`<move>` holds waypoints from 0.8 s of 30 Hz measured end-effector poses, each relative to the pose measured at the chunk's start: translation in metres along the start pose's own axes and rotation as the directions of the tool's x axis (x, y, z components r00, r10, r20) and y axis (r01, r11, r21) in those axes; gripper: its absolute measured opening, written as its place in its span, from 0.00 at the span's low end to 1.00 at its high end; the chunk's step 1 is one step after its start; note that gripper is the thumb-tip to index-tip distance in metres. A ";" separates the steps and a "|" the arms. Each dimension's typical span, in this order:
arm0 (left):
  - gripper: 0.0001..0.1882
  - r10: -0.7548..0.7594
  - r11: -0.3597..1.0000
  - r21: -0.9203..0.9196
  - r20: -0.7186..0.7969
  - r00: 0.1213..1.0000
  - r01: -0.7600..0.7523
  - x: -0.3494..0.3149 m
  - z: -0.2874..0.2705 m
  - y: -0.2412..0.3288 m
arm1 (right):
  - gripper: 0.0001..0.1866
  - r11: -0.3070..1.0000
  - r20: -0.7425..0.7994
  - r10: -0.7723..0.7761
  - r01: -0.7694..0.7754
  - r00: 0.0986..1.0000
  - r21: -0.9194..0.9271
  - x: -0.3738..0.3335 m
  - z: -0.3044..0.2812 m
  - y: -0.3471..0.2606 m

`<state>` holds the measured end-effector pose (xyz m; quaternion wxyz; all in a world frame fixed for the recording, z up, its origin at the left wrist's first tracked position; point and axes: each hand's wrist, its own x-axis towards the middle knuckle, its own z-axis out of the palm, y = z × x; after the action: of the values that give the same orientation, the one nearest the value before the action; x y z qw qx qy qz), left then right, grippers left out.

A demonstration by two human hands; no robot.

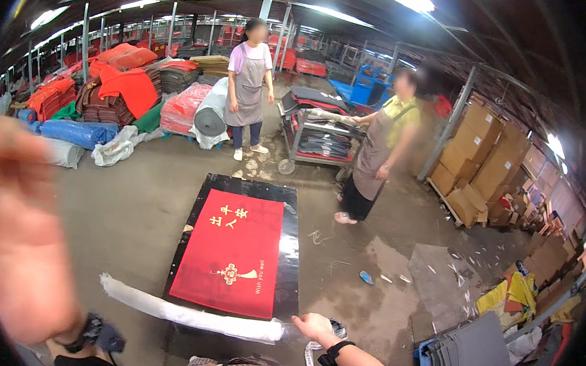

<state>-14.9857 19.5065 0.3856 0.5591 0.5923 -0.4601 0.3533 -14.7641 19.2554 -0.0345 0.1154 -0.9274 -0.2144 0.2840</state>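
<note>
A red doormat (232,254) with gold markings lies flat on a glossy black sheet (292,252) on the concrete floor. Along its near edge lies a long white roll of clear film (186,312). My right hand (314,328) is at the right end of that roll, pinching the film there; a black band is on the wrist. My left hand (11,223) is raised close to the camera at the left, blurred, with nothing visible in it; whether its fingers are apart or closed is unclear.
Two people in grey aprons stand beyond the mat, one (249,87) at the back, one (382,145) beside a cart (317,140) stacked with mats. Piles of red and orange mats (121,90) at left, cardboard boxes (487,164) at right, grey mats (471,362) at lower right.
</note>
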 end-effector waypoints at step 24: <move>0.19 -0.294 0.107 -0.800 0.542 0.788 0.590 0.001 0.118 -0.084 | 0.25 0.994 -0.126 0.105 -0.108 0.986 -0.021 -0.001 -0.010 -0.014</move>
<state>-14.9174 19.3859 0.3438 0.8127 0.2836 -0.4392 -0.2573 -14.7643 19.2662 -0.0214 0.1003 -0.9550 -0.1609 0.2281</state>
